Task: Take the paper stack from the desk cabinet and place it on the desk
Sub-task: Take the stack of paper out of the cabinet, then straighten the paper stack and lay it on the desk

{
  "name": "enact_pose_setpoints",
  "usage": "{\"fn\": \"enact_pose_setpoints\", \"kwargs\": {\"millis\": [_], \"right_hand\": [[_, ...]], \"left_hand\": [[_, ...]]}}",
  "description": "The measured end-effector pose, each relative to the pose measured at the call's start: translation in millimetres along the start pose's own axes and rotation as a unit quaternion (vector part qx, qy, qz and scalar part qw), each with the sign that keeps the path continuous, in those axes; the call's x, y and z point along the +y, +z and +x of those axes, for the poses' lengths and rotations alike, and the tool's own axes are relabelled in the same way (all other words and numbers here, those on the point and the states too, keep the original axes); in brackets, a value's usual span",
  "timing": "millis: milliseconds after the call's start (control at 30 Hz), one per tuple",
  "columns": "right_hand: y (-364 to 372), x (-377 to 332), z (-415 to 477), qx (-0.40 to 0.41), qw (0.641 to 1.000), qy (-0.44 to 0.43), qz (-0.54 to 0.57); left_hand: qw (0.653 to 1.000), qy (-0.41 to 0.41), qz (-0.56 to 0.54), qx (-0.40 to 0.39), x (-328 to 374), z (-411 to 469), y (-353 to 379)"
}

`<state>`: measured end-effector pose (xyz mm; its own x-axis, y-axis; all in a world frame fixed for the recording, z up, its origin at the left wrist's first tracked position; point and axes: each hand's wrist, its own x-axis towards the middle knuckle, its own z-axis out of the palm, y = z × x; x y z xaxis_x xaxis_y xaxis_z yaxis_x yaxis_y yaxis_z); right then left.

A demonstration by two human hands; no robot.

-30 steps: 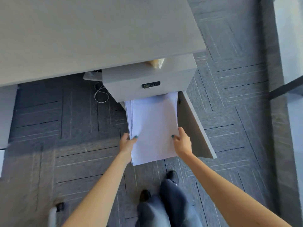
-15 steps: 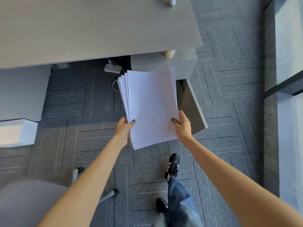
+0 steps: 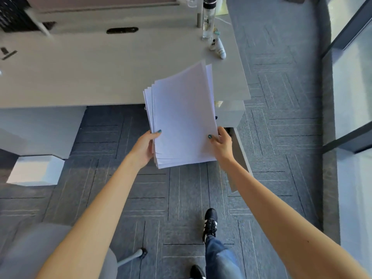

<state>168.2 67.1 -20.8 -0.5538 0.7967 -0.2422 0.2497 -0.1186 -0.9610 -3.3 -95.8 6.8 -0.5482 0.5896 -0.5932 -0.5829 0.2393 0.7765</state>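
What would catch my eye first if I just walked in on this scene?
Most striking is the white paper stack in mid-frame, held in the air by the left hand and right hand at its near corners, its far end over the desk edge. Beyond it, a clear bottle stands near the desk's right end.

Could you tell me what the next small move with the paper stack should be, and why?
Probably carry the paper stack forward and lower it flat onto the bare desk. The left hand and right hand grip its near edges, it is clear of the cabinet, and its far end already overhangs the desk edge, well short of the bottle.
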Motion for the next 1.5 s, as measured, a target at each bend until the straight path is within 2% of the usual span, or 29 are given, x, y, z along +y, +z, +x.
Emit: {"fn": "enact_pose_setpoints", "kwargs": {"millis": [233,367,500,667,1033,1233,1500], "right_hand": [[5,-55,78,-0.064,0.998,-0.012,0.011],[12,-88,122,-0.105,0.994,-0.022,0.009],[22,-100,163,-0.124,0.992,-0.023,0.006],[40,-111,215,-0.117,0.993,-0.033,0.002],[93,-139,351,-0.072,0.997,0.015,-0.007],[116,-159,401,-0.138,0.985,0.094,0.040],[130,-190,445,-0.146,0.982,0.076,0.097]], "left_hand": [[0.998,-0.003,0.023,-0.054,77,31,14],[0.999,0.004,0.031,-0.039,113,58,17],[0.999,0.029,-0.008,-0.015,141,91,12],[0.998,0.065,-0.017,0.002,183,142,4],[0.994,0.100,0.034,0.014,277,285,-18],[0.987,0.140,0.083,-0.001,305,325,-21],[0.984,0.152,0.091,0.011,332,357,-8]]}}
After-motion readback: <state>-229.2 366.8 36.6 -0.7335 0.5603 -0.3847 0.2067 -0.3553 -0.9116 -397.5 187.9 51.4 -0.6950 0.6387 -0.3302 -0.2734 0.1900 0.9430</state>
